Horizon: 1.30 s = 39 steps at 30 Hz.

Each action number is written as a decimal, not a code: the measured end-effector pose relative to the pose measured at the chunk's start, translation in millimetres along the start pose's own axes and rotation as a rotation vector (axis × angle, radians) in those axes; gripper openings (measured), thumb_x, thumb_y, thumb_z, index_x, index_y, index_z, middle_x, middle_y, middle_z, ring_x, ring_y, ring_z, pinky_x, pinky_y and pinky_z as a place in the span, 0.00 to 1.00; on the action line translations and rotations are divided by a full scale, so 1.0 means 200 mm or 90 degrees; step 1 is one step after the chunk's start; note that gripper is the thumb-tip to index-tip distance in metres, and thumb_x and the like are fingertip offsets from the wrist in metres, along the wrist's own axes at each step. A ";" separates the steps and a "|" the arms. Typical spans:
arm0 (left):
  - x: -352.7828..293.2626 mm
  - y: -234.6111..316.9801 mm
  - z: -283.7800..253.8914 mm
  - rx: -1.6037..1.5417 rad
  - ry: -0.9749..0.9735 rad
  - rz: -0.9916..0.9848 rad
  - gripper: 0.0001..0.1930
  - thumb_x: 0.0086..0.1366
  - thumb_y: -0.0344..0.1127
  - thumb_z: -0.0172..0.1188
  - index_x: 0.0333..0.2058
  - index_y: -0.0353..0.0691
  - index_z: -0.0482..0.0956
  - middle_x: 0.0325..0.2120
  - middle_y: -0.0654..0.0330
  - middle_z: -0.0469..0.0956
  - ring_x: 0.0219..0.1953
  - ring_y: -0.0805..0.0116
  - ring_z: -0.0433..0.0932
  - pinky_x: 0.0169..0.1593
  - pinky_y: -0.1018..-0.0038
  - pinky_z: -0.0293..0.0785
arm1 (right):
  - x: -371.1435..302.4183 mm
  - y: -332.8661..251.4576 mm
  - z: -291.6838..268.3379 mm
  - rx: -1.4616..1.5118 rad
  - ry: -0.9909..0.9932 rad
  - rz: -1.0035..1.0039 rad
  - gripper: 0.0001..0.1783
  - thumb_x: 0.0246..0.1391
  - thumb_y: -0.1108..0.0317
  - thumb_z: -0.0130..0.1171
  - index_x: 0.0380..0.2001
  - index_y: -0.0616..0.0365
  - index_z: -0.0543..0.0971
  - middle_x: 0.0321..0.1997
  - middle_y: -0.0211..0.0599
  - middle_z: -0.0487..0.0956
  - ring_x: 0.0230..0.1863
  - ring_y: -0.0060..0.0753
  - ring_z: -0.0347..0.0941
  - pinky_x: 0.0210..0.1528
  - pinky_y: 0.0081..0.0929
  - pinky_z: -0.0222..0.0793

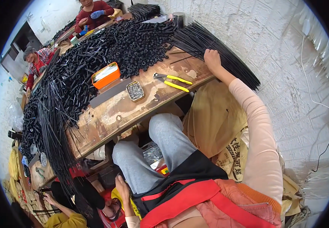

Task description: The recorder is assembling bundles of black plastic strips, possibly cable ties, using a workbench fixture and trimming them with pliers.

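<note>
My right hand [212,60] is reached out to the table's far right end, fingers closed on thin black rods. A couple of rod ends stick out to its left, and a large bundle of thin black rods [217,49] lies under and behind it. My left hand [123,190] hangs low beside my thigh, its fingers stretched out, with nothing visible in it. On the table between them lie pliers with yellow handles [177,83], a small tin of tiny metal pieces [135,91] and an orange box [106,76] holding pale strips.
A big heap of short black tubes and rings [107,45] covers the wooden table [115,121]. More black rods [52,114] hang over its left edge. A dark flat bar [109,93] lies by the tin. Other people sit at the far left and lower left. A white wall [278,45] borders the right.
</note>
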<state>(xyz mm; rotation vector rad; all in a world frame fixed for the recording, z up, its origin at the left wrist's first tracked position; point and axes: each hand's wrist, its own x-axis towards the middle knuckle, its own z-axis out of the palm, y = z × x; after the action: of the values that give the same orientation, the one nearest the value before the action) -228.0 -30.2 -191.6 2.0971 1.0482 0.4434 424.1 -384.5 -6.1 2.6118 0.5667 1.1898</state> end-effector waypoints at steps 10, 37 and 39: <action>0.17 0.01 -0.02 0.116 -0.158 0.035 0.22 0.60 0.37 0.56 0.51 0.32 0.74 0.56 0.38 0.63 0.58 0.42 0.64 0.61 0.62 0.61 | 0.23 0.11 -0.21 0.229 -0.289 0.060 0.14 0.43 0.62 0.60 0.29 0.63 0.81 0.35 0.56 0.81 0.40 0.57 0.78 0.41 0.48 0.75; 0.32 2.12 -0.20 -0.474 -0.273 0.426 0.18 0.74 0.38 0.42 0.55 0.33 0.70 0.42 0.50 0.79 0.43 0.61 0.79 0.51 0.71 0.73 | 0.46 -0.72 -1.64 1.626 -0.348 0.191 0.12 0.67 0.63 0.46 0.43 0.62 0.67 0.23 0.24 0.63 0.19 0.16 0.57 0.20 0.17 0.53; 0.27 2.19 -0.22 -0.770 -0.689 0.107 0.22 0.75 0.44 0.39 0.60 0.37 0.63 0.41 0.48 0.80 0.41 0.61 0.80 0.47 0.70 0.75 | 0.38 -0.80 -1.75 1.662 -0.301 0.152 0.12 0.66 0.64 0.47 0.46 0.62 0.66 0.25 0.28 0.67 0.25 0.20 0.64 0.25 0.21 0.62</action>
<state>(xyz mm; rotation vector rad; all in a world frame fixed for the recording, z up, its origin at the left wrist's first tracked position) 15.2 -139.7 161.6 0.9894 -0.1099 -0.0587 162.4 -195.3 217.5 -0.8502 -0.7120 0.4918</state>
